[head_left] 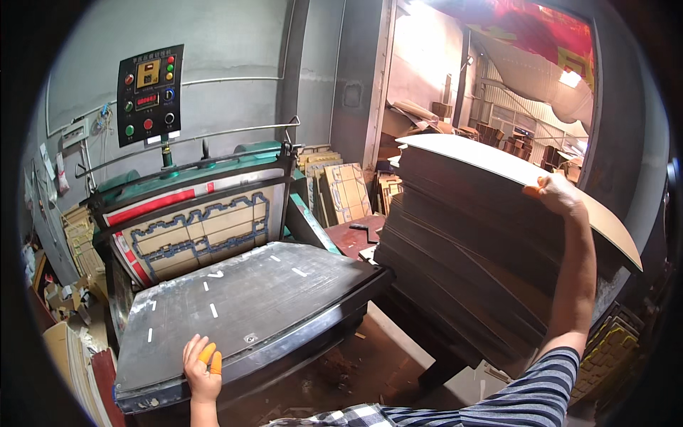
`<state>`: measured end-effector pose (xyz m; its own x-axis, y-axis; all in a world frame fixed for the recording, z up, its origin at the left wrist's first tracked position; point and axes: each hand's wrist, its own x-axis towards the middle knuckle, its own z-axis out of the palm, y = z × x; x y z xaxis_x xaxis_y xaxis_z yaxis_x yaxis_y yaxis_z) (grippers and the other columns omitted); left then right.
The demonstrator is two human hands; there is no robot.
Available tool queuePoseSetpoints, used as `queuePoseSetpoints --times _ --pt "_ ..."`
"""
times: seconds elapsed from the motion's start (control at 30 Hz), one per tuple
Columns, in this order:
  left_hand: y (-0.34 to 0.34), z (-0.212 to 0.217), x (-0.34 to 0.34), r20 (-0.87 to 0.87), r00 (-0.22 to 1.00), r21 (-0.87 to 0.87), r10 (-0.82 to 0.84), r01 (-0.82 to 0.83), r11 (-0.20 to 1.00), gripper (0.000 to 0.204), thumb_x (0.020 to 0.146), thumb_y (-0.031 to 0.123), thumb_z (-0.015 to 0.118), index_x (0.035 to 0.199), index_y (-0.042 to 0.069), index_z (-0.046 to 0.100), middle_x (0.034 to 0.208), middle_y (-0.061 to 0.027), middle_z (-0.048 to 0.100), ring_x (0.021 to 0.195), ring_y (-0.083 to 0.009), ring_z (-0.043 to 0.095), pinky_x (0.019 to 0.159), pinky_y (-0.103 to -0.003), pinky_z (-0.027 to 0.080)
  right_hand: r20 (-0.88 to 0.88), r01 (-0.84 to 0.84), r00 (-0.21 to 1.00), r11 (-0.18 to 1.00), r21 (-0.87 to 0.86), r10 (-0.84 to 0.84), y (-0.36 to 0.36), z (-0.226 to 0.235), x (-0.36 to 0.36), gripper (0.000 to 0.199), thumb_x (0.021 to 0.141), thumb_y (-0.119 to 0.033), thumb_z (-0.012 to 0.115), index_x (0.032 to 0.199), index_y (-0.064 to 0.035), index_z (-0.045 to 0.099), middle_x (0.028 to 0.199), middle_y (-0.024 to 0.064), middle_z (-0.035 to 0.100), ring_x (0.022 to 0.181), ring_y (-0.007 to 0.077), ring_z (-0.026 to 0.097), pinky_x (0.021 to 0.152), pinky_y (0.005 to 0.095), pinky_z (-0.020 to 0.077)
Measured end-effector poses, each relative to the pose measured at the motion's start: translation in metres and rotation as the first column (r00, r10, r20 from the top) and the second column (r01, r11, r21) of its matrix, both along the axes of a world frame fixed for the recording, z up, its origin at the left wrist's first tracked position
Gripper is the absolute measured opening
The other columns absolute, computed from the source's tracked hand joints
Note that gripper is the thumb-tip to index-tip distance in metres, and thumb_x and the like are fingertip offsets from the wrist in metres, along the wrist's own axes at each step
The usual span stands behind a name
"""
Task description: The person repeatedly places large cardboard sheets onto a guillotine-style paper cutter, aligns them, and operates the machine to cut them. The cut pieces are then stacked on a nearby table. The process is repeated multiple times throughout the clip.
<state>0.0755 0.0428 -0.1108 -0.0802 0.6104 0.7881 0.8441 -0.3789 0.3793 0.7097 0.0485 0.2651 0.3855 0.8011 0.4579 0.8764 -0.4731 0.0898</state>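
My right hand [558,195] reaches out to a tall stack of cardboard sheets [462,213] and grips the near edge of the top sheet [491,153]. An orange finger cover shows on this hand. My left hand [203,368] is raised at the front edge of a flat dark platen [242,302], fingers loosely extended and holding nothing; two of them wear orange covers. White strips of tape are stuck on the platen. Behind it stands the tilted upper plate of a die-cutting press, bearing a wooden cutting die [196,235] with blue-grey padding along its blades.
A black control panel [150,96] with coloured buttons stands above the press. Several wooden die boards [346,191] lean at the back wall, and more [608,352] stand at lower right. A dark tool lies on a red surface [348,238] between press and stack.
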Motion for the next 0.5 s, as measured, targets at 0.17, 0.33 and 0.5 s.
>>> queuePoseSetpoints --times 0.17,0.33,0.5 --pt "0.013 -0.003 -0.004 -0.044 0.999 -0.008 -0.016 0.015 1.000 0.017 0.077 0.010 0.072 0.089 -0.002 0.070 0.107 -0.0139 0.066 0.111 -0.0373 0.057 0.099 -0.048 0.042 0.462 -0.215 0.886 0.837 0.503 -0.050 -0.024 -0.001 0.003 0.029 0.091 -0.032 0.061 0.096 -0.0053 0.070 0.084 0.0195 0.067 0.079 0.0377 0.066 0.068 0.0442 0.0520" --pt "0.013 0.003 -0.014 -0.097 0.995 0.036 -0.026 0.030 0.999 0.017 0.076 0.008 0.072 0.090 -0.002 0.069 0.107 -0.0144 0.066 0.110 -0.0376 0.058 0.099 -0.050 0.043 0.666 -0.156 0.744 0.955 0.254 -0.055 0.006 -0.026 0.037 0.020 0.095 -0.017 0.047 0.092 -0.0041 0.063 0.081 0.0165 0.068 0.077 0.0311 0.069 0.067 0.0425 0.0551" --pt "-0.005 0.004 -0.039 -0.092 0.996 0.020 -0.009 0.011 1.000 0.018 0.076 0.010 0.073 0.090 -0.001 0.070 0.106 -0.0144 0.067 0.108 -0.0365 0.059 0.098 -0.048 0.043 0.789 -0.229 0.583 0.893 0.387 -0.193 0.012 -0.021 0.060 0.026 0.096 -0.022 0.047 0.080 -0.0085 0.063 0.075 0.0115 0.066 0.070 0.0260 0.068 0.060 0.0397 0.0536"
